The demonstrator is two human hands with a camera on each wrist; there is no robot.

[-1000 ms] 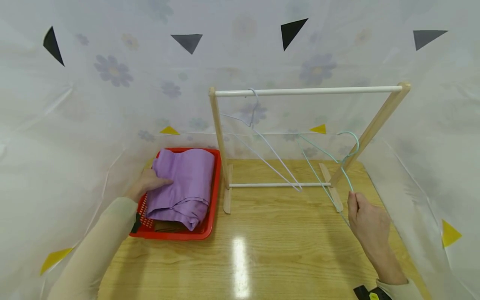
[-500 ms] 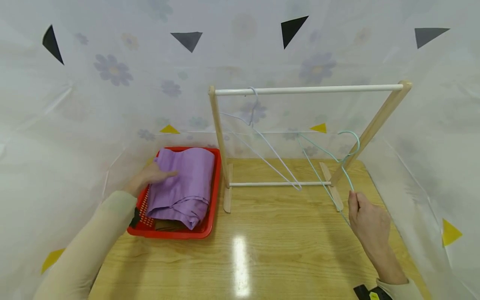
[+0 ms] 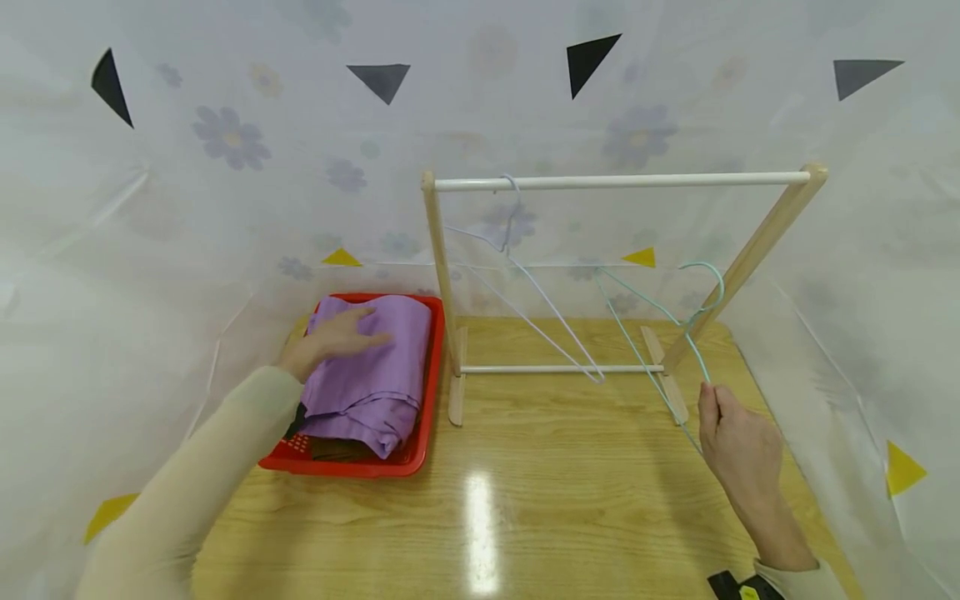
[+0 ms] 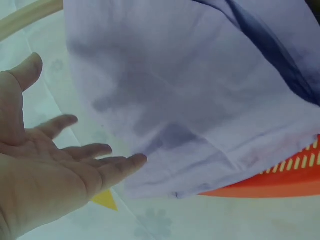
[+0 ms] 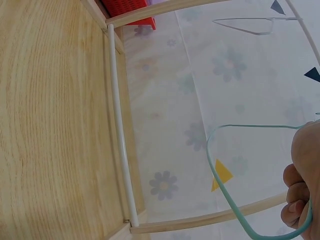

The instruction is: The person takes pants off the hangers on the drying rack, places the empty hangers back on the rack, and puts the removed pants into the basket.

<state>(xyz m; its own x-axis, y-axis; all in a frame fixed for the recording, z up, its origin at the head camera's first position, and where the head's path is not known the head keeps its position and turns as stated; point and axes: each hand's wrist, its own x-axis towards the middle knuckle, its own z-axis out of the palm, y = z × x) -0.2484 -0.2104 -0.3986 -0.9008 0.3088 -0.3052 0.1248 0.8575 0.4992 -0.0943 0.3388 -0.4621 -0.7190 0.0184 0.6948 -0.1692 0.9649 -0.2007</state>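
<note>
My left hand point(image 3: 333, 340) hovers over a folded purple cloth point(image 3: 397, 367) lying in a red basket point(image 3: 352, 470). Its fingers are spread and hold nothing; in the left wrist view the fingertips point(image 4: 137, 160) overlap the cloth's edge. On the right, my right hand point(image 3: 741, 437) grips one side of a mint-green hanger point(image 3: 698, 357), whose hook points up in front of the rack's right post. In the right wrist view the hanger's rounded end point(image 5: 216, 175) extends out past my curled fingers.
A wooden rack with a white top rail point(image 3: 622, 182) stands at the back of the table point(image 3: 570, 500). Near its left post hangs a lavender hanger point(image 3: 555, 314). Something brown point(image 3: 341, 450) lies under the cloth. Patterned white sheets surround the table.
My left hand has lifted from the cloth's left side and moved right over it, its fingers spreading. My right hand and the mint-green hanger have stayed nearly still.
</note>
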